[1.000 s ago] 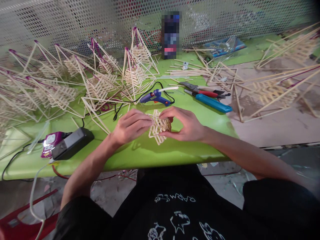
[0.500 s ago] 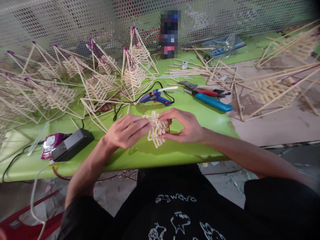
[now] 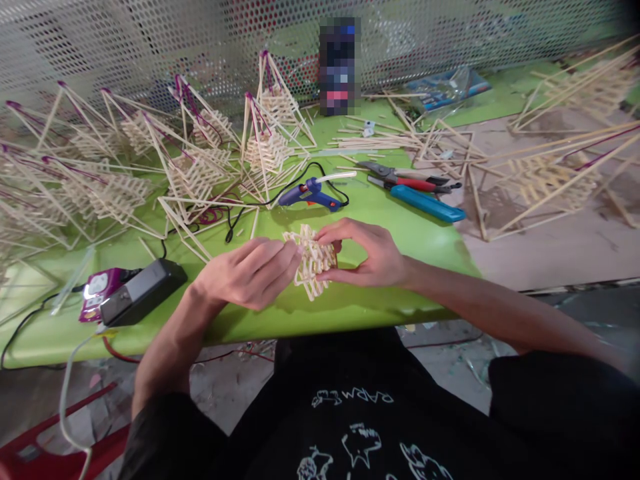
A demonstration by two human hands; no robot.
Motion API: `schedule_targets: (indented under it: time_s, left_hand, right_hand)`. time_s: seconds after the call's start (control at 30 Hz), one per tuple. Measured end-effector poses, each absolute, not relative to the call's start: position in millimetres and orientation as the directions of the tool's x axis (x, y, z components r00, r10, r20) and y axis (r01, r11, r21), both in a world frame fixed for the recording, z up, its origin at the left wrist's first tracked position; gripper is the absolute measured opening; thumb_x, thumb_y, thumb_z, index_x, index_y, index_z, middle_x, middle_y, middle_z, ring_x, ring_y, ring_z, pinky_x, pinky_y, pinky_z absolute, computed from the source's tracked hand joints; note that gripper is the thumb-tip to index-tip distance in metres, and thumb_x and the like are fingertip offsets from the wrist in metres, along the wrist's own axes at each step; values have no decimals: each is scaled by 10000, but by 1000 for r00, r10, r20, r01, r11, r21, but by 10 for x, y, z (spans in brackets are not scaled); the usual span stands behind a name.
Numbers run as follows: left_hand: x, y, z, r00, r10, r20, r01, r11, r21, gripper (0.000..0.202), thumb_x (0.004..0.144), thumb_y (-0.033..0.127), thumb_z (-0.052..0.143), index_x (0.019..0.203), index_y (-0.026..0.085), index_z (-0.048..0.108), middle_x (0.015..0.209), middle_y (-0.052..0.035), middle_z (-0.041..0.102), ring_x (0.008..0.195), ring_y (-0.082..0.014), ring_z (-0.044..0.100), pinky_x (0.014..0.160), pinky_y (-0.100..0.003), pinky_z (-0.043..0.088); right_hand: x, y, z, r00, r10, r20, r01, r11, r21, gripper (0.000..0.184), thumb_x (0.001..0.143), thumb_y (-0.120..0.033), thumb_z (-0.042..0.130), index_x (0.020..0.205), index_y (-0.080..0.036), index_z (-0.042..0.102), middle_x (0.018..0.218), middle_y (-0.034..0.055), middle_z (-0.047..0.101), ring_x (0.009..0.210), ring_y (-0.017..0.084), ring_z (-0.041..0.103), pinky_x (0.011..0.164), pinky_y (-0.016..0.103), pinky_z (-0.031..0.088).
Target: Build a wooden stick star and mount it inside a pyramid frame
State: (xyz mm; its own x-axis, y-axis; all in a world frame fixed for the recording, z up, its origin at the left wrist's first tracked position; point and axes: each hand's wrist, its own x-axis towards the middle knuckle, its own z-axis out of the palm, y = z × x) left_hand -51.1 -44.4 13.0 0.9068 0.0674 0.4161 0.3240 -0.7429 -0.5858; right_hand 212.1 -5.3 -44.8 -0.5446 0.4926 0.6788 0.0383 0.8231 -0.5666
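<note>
The stick lattice (image 3: 313, 262) sits between both hands: left hand (image 3: 247, 272) fingers nearly straight touch its left side, right hand (image 3: 373, 253) pinches its right.

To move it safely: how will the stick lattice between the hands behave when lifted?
Probably light: the stick lattice is thin sticks with gaps. Seems stiff, pinched between left hand and right hand without sagging. Squeezing may snap it.

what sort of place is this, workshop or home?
Probably a small craft workshop: many stick pyramids crowd the green table, a glue gun and pliers lie behind the work, and a perforated metal screen backs the bench. The left hand and right hand hold a stick lattice.
</note>
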Motion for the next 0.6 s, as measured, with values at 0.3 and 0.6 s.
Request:
schedule_targets:
  time_s: [0.3, 0.6]
  left_hand:
    - [-483, -453, 150, 922, 42, 386, 286, -744, -604, 199, 863, 81, 698, 1025, 182, 753, 990, -79, 754, 853, -216, 713, 622, -320, 643]
    - [-415, -427, 45, 838, 178, 516, 370, -880, -299, 227, 943, 78, 582, 1122, 158, 697, 995, -84, 763, 875, -208, 708, 677, -325, 614]
  right_hand:
    - [2109, -71, -431, -530, 478, 700, 41, 839, -542, 516, 770, -386, 864, 1183, -188, 625, 1060, 77, 729, 931, 171, 712, 824, 303, 594]
    - [2100, -44, -465, -537, 429, 727, 79, 883, -463, 501, 791, -453, 840, 1151, -181, 623, 1009, 85, 733, 919, 184, 723, 795, 310, 611]
